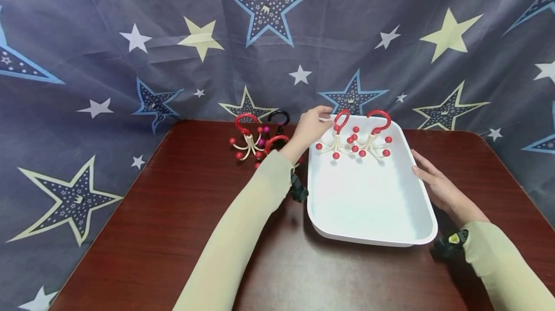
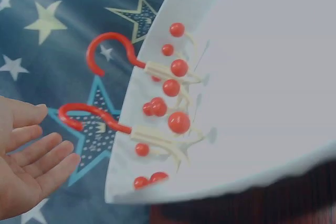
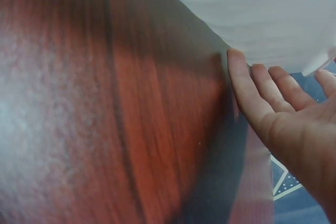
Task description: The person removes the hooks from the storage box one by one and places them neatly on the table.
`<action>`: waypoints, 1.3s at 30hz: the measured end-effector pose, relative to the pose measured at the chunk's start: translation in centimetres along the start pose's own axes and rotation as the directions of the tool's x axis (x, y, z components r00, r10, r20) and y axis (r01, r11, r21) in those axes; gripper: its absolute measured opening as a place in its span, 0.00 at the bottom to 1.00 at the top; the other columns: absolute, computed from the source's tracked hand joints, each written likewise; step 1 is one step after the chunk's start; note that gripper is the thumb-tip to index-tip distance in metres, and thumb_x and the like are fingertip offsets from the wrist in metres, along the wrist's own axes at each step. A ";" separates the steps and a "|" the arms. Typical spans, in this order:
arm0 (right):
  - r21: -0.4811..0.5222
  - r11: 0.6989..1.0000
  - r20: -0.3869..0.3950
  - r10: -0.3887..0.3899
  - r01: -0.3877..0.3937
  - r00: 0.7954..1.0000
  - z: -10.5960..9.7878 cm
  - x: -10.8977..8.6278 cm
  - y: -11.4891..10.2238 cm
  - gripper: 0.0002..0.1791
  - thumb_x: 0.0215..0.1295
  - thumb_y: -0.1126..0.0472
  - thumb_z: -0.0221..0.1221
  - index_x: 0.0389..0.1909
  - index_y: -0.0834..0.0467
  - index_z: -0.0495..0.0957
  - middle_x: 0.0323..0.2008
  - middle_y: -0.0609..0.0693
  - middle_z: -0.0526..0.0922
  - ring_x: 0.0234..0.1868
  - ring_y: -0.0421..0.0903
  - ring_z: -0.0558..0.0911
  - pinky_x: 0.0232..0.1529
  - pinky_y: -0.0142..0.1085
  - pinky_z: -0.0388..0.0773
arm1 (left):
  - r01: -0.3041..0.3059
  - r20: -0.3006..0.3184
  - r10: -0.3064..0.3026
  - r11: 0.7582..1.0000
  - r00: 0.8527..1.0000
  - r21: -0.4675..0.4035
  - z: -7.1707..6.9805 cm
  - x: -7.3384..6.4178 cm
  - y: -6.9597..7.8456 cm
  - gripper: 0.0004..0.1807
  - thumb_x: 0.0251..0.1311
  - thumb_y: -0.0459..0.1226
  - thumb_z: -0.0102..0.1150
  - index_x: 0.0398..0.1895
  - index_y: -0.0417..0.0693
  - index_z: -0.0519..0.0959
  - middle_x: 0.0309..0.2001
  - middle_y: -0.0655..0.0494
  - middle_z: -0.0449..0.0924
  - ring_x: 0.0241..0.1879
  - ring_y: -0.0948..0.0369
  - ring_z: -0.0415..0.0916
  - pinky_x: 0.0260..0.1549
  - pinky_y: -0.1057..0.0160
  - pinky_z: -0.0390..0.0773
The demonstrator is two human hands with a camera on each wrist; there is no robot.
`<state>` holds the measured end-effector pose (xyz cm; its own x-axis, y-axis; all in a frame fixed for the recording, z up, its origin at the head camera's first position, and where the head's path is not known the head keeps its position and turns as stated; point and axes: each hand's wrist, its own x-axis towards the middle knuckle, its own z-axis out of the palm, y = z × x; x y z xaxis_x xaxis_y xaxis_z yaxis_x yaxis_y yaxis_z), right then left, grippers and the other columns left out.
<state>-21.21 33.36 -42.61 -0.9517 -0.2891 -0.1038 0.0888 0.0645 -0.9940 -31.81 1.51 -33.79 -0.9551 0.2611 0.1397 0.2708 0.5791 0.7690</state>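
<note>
Loading hangers into a tray appears to be the step in hand. Head view: a white, rectangular, round-cornered tray (image 1: 373, 205) rests on the dark red-brown wood-grain surface (image 1: 182, 195). Near its far edge sit a left red-hooked hanger with cream arms and red ball tips (image 1: 337, 142) and a matching right red-hooked hanger (image 1: 371, 142). The left hand (image 1: 314, 125) is at the tray's far-left corner; the right hand (image 1: 438, 188) is at its right edge. Left of the tray, toward the surface's far edge, are a third red-hooked hanger of like pattern (image 1: 249, 143), a glossy black hook (image 1: 279, 112) and another red hook (image 1: 276, 138).

Left wrist view: the left grip is wide, fingers extended just beside the nearer hook, holding nothing. Both hooks project past the tray's far edge. Placement of this pair looks complete; the next move would call for clearing the corner, then closing the left grip on one hanger remaining outside the tray.

Right wrist view: the right grip is wide, fingers straight, fingertips against the tray's outer wall, presumably steadying it.
</note>
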 end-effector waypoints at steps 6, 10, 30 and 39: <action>-0.003 1.000 0.002 0.014 -0.014 1.000 0.1 0.3 -0.1 0.35 0.71 0.53 0.40 0.71 0.49 0.32 0.68 0.55 0.48 0.47 0.25 0.73 0.42 0.25 0.74 | 0.062 -0.017 -0.062 0.997 0.998 0.055 2.0 1.4 0.6 0.26 0.58 0.41 0.57 0.61 0.51 0.69 0.52 0.54 0.77 0.52 0.60 0.74 0.47 0.66 0.73; -0.005 1.000 0.001 0.026 -0.026 1.000 0.4 0.4 -0.2 0.36 0.71 0.52 0.41 0.71 0.49 0.32 0.69 0.58 0.44 0.47 0.25 0.73 0.43 0.25 0.74 | 0.079 -0.049 -0.073 0.989 0.996 0.123 3.1 1.7 1.0 0.25 0.58 0.40 0.57 0.61 0.52 0.69 0.52 0.55 0.77 0.50 0.61 0.75 0.47 0.66 0.73; -0.013 1.000 -0.006 0.019 -0.019 1.000 0.4 0.1 -0.1 0.35 0.71 0.53 0.41 0.71 0.50 0.32 0.67 0.56 0.49 0.46 0.26 0.74 0.42 0.26 0.74 | 0.053 -0.152 -0.033 0.990 0.988 0.127 3.2 1.3 1.9 0.18 0.60 0.38 0.54 0.54 0.59 0.76 0.44 0.58 0.82 0.42 0.62 0.78 0.40 0.66 0.75; 0.030 1.000 0.001 0.000 0.000 1.000 0.1 -0.1 0.0 0.35 0.71 0.54 0.41 0.71 0.49 0.32 0.66 0.52 0.51 0.47 0.27 0.74 0.42 0.26 0.74 | -0.027 -0.135 0.031 0.999 0.990 0.034 0.8 0.4 3.3 0.17 0.62 0.39 0.53 0.54 0.59 0.75 0.40 0.58 0.82 0.27 0.67 0.76 0.23 0.72 0.71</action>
<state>-21.06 33.29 -42.65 -0.9512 -0.2905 -0.1039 0.0977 0.0356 -0.9946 -31.18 4.14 -31.65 -0.9536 0.1727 0.2465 0.3004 0.5977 0.7433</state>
